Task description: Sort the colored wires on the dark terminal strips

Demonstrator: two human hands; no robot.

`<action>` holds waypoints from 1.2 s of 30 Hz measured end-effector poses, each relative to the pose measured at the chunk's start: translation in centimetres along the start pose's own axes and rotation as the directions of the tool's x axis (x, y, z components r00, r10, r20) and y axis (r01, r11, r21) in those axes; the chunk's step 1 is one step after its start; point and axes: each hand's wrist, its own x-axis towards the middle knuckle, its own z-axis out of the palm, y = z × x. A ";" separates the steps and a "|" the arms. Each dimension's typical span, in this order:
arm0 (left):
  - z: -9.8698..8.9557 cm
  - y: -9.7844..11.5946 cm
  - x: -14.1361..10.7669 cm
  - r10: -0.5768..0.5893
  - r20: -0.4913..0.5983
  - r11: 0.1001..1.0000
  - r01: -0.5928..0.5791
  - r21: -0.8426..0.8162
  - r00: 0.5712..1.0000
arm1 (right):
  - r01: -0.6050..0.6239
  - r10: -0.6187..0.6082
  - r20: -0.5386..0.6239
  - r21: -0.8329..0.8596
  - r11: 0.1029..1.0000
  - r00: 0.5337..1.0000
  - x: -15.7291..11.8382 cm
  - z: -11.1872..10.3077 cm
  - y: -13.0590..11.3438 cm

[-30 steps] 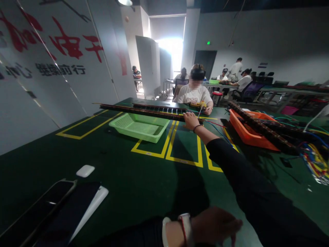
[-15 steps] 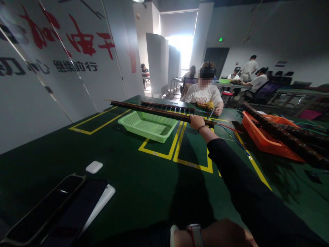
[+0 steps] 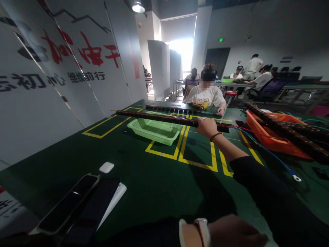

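Observation:
My right hand (image 3: 207, 127), with a dark beaded bracelet at the wrist, is closed around a long dark slotted strip (image 3: 154, 116). The strip lies crosswise over a light green plastic basket (image 3: 164, 139). From the strip's right end run red and blue wires (image 3: 267, 146), one ending in a ring terminal (image 3: 297, 178). Low at the bottom edge is my left hand (image 3: 231, 230), wearing a watch with a pale strap (image 3: 204, 232). It lies close to my body in shadow, and its fingers are too dark to make out.
An orange basket (image 3: 279, 145) on the right bears more dark strips (image 3: 290, 127). Another strip (image 3: 169, 108) lies behind mine, before a seated person (image 3: 205, 94) with a yellow tool (image 3: 203, 106). Phones (image 3: 69, 199) and a small white case (image 3: 106, 167) rest at left on the green table (image 3: 154, 185).
My right hand has drawn the strip to the right and a little toward me. Its wires and ring terminal have swung right. The whole view has shifted slightly.

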 end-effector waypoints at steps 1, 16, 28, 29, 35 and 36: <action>-0.1 0.4 -0.1 -0.089 0.023 0.996 0.089 0.024 0.996 | 0.004 -0.004 -0.006 -0.001 1.000 1.000 -0.8 -0.5 0.2; -0.2 3.3 -1.1 -0.116 0.016 0.993 0.115 0.032 0.993 | 0.019 -0.026 0.114 0.062 0.998 0.993 -15.7 -3.6 -2.3; -0.5 3.9 -2.1 0.004 0.343 1.000 -0.003 -0.004 0.939 | 0.055 -0.097 0.156 0.256 0.965 0.983 -22.4 -0.9 -3.4; -0.5 4.0 -2.2 -0.009 0.373 1.000 0.006 0.008 0.928 | 0.058 -0.104 0.155 0.277 0.959 0.982 -22.6 -0.5 -3.6; -0.6 4.5 -2.3 -0.054 0.403 0.999 0.050 0.020 0.913 | 0.113 -0.158 0.109 0.336 0.935 0.981 -22.3 1.9 -4.3; -0.6 4.6 -2.3 -0.064 0.404 0.998 0.059 0.025 0.912 | 0.124 -0.168 0.095 0.356 0.926 0.981 -22.4 2.1 -4.3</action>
